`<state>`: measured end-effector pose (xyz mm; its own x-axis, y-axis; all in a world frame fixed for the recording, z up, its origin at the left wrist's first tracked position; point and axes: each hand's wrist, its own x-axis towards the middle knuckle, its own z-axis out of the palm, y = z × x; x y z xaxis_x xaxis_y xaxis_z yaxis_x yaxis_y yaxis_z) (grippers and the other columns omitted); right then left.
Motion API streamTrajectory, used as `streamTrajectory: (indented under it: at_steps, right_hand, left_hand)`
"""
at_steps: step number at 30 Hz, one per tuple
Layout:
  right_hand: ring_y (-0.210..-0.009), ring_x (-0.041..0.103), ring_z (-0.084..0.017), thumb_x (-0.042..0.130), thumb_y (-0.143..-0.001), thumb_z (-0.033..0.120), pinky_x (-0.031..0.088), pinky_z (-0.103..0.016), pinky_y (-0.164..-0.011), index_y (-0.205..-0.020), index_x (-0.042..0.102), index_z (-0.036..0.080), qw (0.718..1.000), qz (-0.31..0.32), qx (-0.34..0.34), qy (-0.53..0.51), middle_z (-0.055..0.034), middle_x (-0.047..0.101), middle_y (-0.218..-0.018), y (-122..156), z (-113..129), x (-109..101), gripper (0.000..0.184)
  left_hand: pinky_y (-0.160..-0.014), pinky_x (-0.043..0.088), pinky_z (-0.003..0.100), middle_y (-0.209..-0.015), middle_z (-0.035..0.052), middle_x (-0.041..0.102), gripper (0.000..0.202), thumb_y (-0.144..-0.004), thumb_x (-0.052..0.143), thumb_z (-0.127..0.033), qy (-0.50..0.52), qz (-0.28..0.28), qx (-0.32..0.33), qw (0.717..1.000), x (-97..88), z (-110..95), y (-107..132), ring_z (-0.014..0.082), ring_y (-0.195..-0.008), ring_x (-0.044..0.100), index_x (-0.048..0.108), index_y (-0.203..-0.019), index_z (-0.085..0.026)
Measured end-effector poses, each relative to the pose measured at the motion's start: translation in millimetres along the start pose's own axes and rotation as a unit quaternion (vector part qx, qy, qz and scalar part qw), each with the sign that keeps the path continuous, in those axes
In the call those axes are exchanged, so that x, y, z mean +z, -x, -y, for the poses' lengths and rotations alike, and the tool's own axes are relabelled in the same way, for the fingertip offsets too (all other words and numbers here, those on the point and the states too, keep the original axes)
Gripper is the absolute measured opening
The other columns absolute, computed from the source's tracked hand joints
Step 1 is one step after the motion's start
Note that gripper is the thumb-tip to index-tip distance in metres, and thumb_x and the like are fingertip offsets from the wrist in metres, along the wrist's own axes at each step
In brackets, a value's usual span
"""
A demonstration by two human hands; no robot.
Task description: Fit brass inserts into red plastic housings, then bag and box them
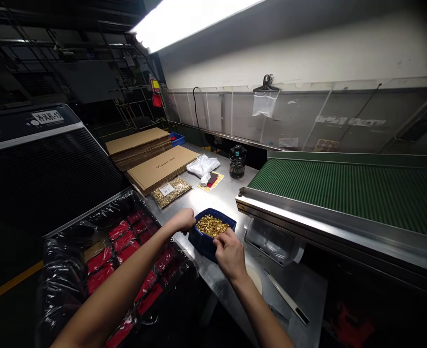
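Note:
A blue plastic bin (pixel 203 244) full of small gold metal pieces (pixel 210 225) sits on the metal table in front of me. My left hand (pixel 185 220) is closed at the bin's left rim, its fingers curled down and partly hidden. My right hand (pixel 229 252) is at the near right rim, thumb and fingers pinched together over the edge of the gold pieces. Whatever lies between those fingertips is too small or hidden to make out. Beyond the bin lies a labelled clear bag (pixel 175 191) packed with similar gold pieces.
At left, a crate lined with black plastic (pixel 66 261) holds red packs. Flat cardboard stacks (pixel 159 166), clear plastic bags (pixel 202 165) and a dark bottle (pixel 237 164) stand farther back. A green conveyor (pixel 344 186) runs along the right. A white-and-black tool (pixel 286 296) lies near the front edge.

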<state>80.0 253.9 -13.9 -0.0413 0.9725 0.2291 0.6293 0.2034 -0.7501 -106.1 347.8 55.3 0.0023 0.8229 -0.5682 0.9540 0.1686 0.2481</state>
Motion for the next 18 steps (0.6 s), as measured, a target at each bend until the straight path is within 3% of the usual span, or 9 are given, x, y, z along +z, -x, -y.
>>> streamTrajectory:
  at_steps: [7, 11, 15, 18]
  right_hand:
    - [-0.075, 0.061, -0.013, 0.059, -0.092, 0.013, 0.041, -0.022, -0.068, -0.078, 0.07, 0.021, 0.998, 0.045, -0.028, 0.029, -0.0013, 0.063, -0.09, 19.0, -9.7, 12.8, 0.019]
    - [-0.072, 0.063, -0.014, 0.056, -0.095, 0.016, 0.041, -0.023, -0.062, -0.087, 0.071, 0.021, 0.997, 0.065, -0.029, 0.041, -0.0031, 0.064, -0.095, 45.9, -9.1, 23.4, 0.018]
    - [-0.091, 0.068, -0.019, 0.042, -0.102, 0.021, 0.048, -0.025, -0.07, -0.125, 0.062, 0.024, 0.997, 0.061, -0.026, 0.026, -0.0083, 0.062, -0.118, 82.8, -5.5, 13.8, 0.031]
    - [-0.088, 0.071, -0.016, 0.04, -0.103, 0.023, 0.052, -0.023, -0.073, -0.12, 0.063, 0.027, 0.994, 0.095, -0.049, -0.005, -0.005, 0.067, -0.108, 124.4, -13.9, 1.7, 0.03]
  left_hand:
    - [-0.07, 0.06, 0.033, -0.095, 0.0041, 0.069, 0.029, -0.098, 0.062, -0.04, 0.01, -0.009, 0.016, 1.0, 32.4, 22.2, 0.0, 0.0161, -0.078, 0.067, 0.066, -0.106, -0.013]
    - [-0.077, 0.06, 0.037, -0.101, 0.0056, 0.07, 0.028, -0.099, 0.061, -0.039, -0.008, -0.081, 0.049, 0.995, 51.3, 33.5, 8.9, 0.0177, -0.084, 0.068, 0.065, -0.109, -0.014]
    - [-0.099, 0.053, 0.05, -0.126, 0.0104, 0.063, 0.031, -0.099, 0.059, -0.036, -0.033, -0.179, 0.135, 0.974, 58.9, 33.2, 13.8, 0.0259, -0.113, 0.062, 0.061, -0.124, -0.017]
    - [-0.101, 0.051, 0.05, -0.128, 0.0101, 0.063, 0.031, -0.098, 0.061, -0.034, -0.046, -0.153, 0.246, 0.956, 64.7, 19.1, 2.6, 0.0262, -0.116, 0.061, 0.061, -0.125, -0.018]
